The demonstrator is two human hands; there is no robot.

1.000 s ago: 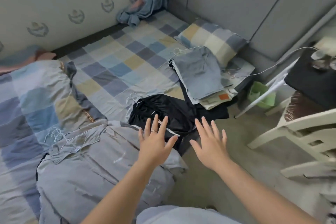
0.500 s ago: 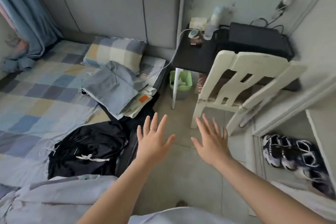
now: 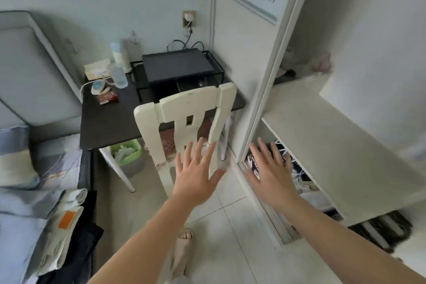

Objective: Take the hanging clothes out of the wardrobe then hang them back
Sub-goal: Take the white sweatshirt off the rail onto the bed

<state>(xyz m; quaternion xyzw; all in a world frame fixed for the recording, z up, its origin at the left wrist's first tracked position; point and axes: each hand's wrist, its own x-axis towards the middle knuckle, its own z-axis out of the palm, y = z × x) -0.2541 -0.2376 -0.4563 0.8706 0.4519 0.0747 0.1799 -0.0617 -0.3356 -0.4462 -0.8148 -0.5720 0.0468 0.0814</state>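
The left hand (image 3: 196,177), a ring (image 3: 194,158) on one finger, is held out in front of the white chair (image 3: 184,108), and the right hand (image 3: 269,175) before the lower compartment of the open wardrobe (image 3: 334,145) — each grip is released, fingers straight and spread. The clothes (image 3: 62,233) lie piled on the edge of the bed (image 3: 57,163) at lower left, well apart from the wardrobe — the dark tabletop (image 3: 110,122) stands behind the chair, between bed and wardrobe.
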